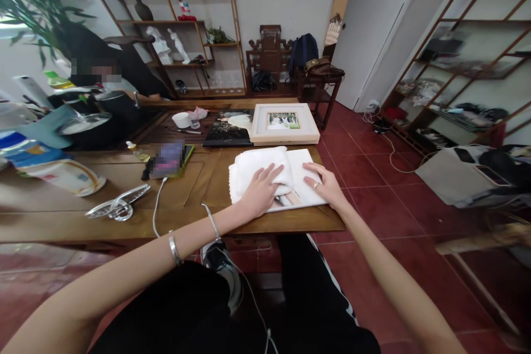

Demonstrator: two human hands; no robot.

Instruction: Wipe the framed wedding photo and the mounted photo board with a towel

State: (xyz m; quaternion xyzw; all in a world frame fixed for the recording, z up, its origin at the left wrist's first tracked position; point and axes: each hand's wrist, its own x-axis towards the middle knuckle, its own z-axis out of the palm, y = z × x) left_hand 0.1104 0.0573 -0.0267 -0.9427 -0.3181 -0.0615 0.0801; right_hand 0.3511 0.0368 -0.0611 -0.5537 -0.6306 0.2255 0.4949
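My left hand lies flat on a folded white cloth, its fingers stretched and slightly apart. Beneath the cloth is a white-backed photo print or panel, part of its picture showing at the lower edge. The cloth hides the panel's left side. My right hand rests on the panel's right part near its edge, thumb and fingers apart. Just behind stands a pale wooden picture frame with a small photo in it, lying flat. To its left, partly under the frame, is a dark photo panel.
On the table's left are a phone with a white cable, a silver hair clip, a bottle with a blue cap and a white cup. A person sits across the table. The table edge is near my knees.
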